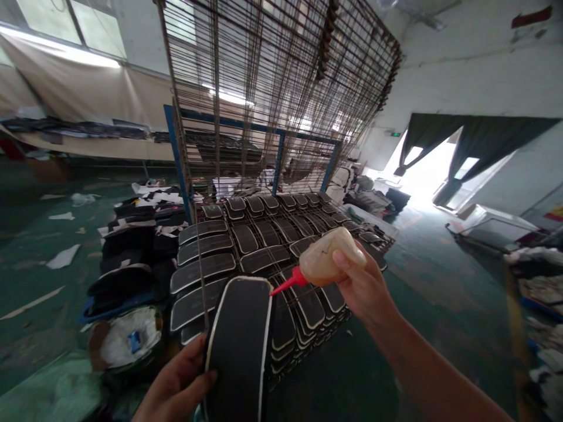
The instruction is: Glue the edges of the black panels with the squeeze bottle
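Observation:
My left hand (185,375) grips the left edge of a long black panel (241,351) with a rounded far end, thumb on its face. A pale line of glue runs along the panel's border. My right hand (363,281) is closed around a squeeze bottle (325,258), translucent and tan, tilted down to the left. Its red nozzle (285,283) points at the panel's upper right edge, at or very near the glue line. The panel's near end runs out of the bottom of the view.
Behind the panel, a wire rack (272,135) on a blue frame (280,164) carries layers of similar black panels (268,234). Dark fabric pieces (132,246) are piled on the left, beside a round tub (129,337) lined with white. A white-topped cart (495,225) stands on the right.

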The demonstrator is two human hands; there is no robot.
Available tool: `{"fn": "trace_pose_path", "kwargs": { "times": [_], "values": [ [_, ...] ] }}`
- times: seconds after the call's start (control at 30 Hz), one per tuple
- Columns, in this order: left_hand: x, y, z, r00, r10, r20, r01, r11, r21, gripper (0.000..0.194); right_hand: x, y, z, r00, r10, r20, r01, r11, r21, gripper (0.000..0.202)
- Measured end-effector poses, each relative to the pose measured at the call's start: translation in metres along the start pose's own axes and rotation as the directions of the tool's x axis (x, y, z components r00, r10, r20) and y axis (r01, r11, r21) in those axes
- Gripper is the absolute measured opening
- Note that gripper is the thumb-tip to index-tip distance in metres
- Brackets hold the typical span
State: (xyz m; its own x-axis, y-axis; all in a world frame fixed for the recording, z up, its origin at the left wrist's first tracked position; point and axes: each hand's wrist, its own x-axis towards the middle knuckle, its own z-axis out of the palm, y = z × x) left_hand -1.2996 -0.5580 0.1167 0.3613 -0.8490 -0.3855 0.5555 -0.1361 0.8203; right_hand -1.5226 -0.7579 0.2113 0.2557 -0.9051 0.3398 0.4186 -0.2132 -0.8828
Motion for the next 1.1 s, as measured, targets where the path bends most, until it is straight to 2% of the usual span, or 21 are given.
{"fn": "trace_pose_path", "kwargs": {
  "times": [0.1,0.27,0.43,0.73,0.9,1.1],
  "values": [
    [0.001,-0.001,-0.002,1.0,0.003,0.0,-0.003,1.0,0.023,0.038,-0.008,0.002,-0.001,1.0,0.014,0.0,-0.014,1.0,-0.004,0.04],
    [0.002,0.004,-0.007,0.994,-0.057,0.098,0.052,0.997,0.058,0.043,-0.023,0.005,-0.003,1.0,0.028,0.011,-0.028,1.0,-0.015,0.036],
    [-0.005,0.014,-0.004,0.985,-0.088,0.152,0.081,0.995,0.05,0.04,-0.039,0.001,-0.002,0.998,0.056,0.04,-0.056,0.998,-0.008,0.036],
    [-0.015,0.025,0.009,0.976,-0.129,0.174,0.139,0.989,-0.047,0.035,-0.065,-0.006,0.007,0.985,0.058,0.161,-0.06,0.998,0.004,0.032],
    [-0.014,0.031,0.007,0.967,-0.191,0.171,0.202,0.978,-0.051,0.031,-0.078,-0.008,0.005,0.973,0.109,0.203,-0.108,0.994,-0.018,0.034],
    [-0.005,0.029,0.0,0.958,-0.21,0.196,0.229,0.97,-0.08,0.025,-0.09,-0.01,0.002,0.961,0.148,0.233,-0.139,0.989,-0.052,0.04]
  ]
}}
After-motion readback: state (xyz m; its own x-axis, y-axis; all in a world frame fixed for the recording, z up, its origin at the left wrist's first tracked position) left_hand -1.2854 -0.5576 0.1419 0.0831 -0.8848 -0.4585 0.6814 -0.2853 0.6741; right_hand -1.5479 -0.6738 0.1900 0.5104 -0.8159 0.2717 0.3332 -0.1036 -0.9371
